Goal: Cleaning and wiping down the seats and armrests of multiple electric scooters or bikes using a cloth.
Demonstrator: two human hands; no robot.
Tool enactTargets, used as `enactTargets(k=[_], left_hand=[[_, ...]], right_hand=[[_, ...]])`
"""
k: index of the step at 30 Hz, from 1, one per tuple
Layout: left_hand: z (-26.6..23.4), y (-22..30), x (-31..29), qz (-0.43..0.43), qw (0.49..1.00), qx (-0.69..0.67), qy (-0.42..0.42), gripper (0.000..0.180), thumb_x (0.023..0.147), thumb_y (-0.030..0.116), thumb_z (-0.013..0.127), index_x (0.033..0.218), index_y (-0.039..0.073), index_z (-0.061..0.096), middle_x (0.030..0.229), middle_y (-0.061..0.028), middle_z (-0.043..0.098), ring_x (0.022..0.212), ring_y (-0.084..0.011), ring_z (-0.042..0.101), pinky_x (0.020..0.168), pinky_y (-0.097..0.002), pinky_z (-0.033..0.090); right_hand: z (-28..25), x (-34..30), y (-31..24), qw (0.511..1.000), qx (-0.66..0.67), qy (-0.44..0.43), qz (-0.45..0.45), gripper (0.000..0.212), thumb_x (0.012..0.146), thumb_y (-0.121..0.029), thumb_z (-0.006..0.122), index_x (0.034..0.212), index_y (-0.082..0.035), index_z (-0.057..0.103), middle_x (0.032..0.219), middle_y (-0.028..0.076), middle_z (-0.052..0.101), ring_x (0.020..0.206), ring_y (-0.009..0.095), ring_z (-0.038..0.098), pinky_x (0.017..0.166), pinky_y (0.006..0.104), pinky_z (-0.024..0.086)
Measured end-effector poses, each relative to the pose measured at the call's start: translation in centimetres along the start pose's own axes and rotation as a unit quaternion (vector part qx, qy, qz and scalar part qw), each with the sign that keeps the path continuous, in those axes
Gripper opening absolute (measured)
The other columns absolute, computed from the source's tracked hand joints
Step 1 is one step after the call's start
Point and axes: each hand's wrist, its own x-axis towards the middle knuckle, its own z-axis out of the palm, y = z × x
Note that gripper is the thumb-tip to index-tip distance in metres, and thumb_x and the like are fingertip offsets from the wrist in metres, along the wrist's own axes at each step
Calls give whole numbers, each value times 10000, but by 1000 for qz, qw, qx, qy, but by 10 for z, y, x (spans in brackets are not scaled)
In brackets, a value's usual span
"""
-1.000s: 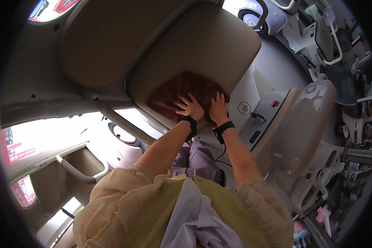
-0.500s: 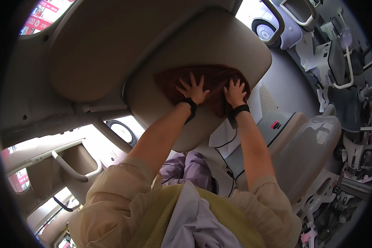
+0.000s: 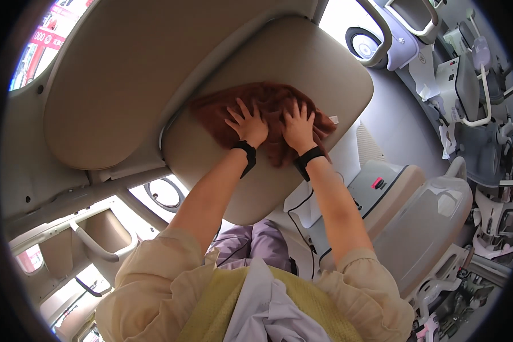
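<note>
A crumpled reddish-brown cloth (image 3: 275, 139) lies on a beige padded seat (image 3: 319, 60). My left hand (image 3: 249, 126) rests on the left half of the cloth, palm down with fingers spread. Just to its right, my right hand (image 3: 298, 126) presses flat on the same cloth, its fingers also apart. Both wrists wear black bands. A small white tag (image 3: 334, 119) shows at the cloth's right end. Beyond the seat's left edge stands a large beige padded panel (image 3: 114, 74).
To the right is a grey and beige box-like unit (image 3: 382, 185) with a red switch, beside a glossy grey cover (image 3: 427, 216). A black cable (image 3: 293, 216) hangs near my legs. Curved handles (image 3: 385, 34) and several pale machines stand farther right. A grab handle (image 3: 97, 242) lies at lower left.
Both hands have moved left across the seat with the cloth. My right hand has shifted more, so the hands are closer together. The white tag has come into view.
</note>
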Motion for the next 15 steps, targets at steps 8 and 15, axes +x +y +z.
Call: enactTargets(k=[8,15], left_hand=[[-1,63,-8,153,987,-23,-32,581,790,463,348,1285,194,210,1339,-187,-38,1150,-529,-15,884,-630,37],[20,36,-13,200,977,-5,72,588,773,449,421,1266,170,264,1342,-122,93,1196,-422,82,926,-563,108]], right_hand=[[-20,0,71,983,-79,-54,159,527,721,-351,511,1197,-171,370,1292,125,221,1179,351,201,849,595,217],[-17,-15,40,965,-85,-86,232,456,760,-328,456,1190,-194,386,1321,108,174,1174,405,158,806,640,217]])
